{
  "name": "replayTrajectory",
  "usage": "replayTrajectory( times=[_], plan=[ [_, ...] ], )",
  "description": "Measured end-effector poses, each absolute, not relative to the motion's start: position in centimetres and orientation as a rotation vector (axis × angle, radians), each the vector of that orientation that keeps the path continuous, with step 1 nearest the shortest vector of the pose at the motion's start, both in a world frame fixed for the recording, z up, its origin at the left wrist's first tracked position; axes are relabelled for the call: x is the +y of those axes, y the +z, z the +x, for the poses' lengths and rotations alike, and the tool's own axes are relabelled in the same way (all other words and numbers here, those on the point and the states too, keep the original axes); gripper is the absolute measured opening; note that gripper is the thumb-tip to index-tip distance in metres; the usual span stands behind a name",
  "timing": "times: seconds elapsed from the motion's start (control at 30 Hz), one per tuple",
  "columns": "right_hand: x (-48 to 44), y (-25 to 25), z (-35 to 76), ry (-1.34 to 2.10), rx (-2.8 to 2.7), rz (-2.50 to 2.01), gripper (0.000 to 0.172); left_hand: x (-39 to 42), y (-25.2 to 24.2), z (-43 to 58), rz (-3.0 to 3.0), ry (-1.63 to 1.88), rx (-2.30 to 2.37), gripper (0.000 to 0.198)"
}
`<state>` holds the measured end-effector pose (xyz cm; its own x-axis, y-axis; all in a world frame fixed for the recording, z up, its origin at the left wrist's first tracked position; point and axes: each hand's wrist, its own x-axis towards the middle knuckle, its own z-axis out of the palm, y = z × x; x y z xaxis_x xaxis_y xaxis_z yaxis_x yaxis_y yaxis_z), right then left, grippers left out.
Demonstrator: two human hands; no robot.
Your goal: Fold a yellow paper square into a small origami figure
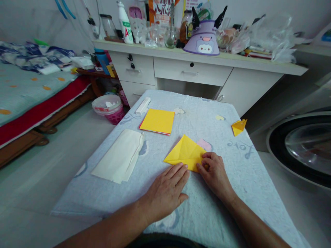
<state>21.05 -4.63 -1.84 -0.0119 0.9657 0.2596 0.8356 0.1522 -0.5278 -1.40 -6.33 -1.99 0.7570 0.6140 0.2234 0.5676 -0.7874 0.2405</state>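
Note:
A sheet of yellow origami paper (184, 150), folded to a pointed shape with creases across it, lies on the cloth-covered table (160, 193). My left hand (168, 187) rests flat with fingers stretched out, its fingertips on the paper's near edge. At the paper's right corner, my right hand (213, 170) pinches the edge between thumb and curled fingers. Beyond the paper to the left sits a square stack of coloured paper (158, 121), yellow on top. A small folded yellow paper piece (239, 127) lies near the table's right edge.
On the left of the table are a folded white cloth or tissue (120, 155) and a narrow white box (143, 105). Behind stands a white desk (181, 70) crowded with bottles and jars. A pink bin (108, 106) is at left, a round-doored machine (305, 148) at right.

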Motion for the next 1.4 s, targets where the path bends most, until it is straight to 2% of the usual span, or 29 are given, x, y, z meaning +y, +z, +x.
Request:
replayTrajectory(
  times=[0.87, 1.1, 1.4],
  plan=[
    [-4.5, -2.0, 21.3, 0.305, -1.886, -1.777, 0.014, -7.9, -1.6, -2.4, 2.743, 0.261, 1.107, 0.073],
    [-4.7, -1.6, 21.3, 0.356, -1.89, -1.756, 0.01, -8.1, -1.5, -2.6, 2.72, 0.284, 1.124, 0.065],
    [-5.3, -1.3, 21.5, 0.418, -1.882, -1.598, 0.009, -8.9, -1.6, -2.3, 2.713, 0.314, 1.253, 0.069]
  ],
)
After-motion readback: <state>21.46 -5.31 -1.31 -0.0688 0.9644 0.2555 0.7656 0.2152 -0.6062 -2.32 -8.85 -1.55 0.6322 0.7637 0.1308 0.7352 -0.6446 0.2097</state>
